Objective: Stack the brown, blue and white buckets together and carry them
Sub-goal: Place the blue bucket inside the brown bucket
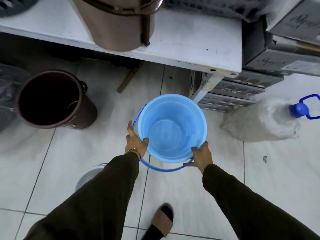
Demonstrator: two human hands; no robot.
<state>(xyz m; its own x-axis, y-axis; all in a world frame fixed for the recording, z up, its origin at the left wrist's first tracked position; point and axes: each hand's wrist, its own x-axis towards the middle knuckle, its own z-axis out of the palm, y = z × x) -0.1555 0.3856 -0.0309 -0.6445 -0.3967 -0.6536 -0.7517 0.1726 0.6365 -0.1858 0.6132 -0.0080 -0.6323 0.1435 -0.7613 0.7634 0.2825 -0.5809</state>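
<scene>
Both thumbs hook over the rim of the round light-blue plastic bucket [171,129]: the left hand [136,142] grips its near-left edge, the right hand [201,155] its near-right. It is empty, upright, held above the pale tiled floor [259,170], its darker blue handle [162,168] hanging down. The dark brown plastic bucket [53,99] stands well apart to the left.

The tiled floor [190,196] carries a dark brown bucket [57,101] standing upright at left, a clear bag [259,122] at right, and what may be a white bucket [90,175]. The white bench [190,44] bears another brown bucket [117,26].
</scene>
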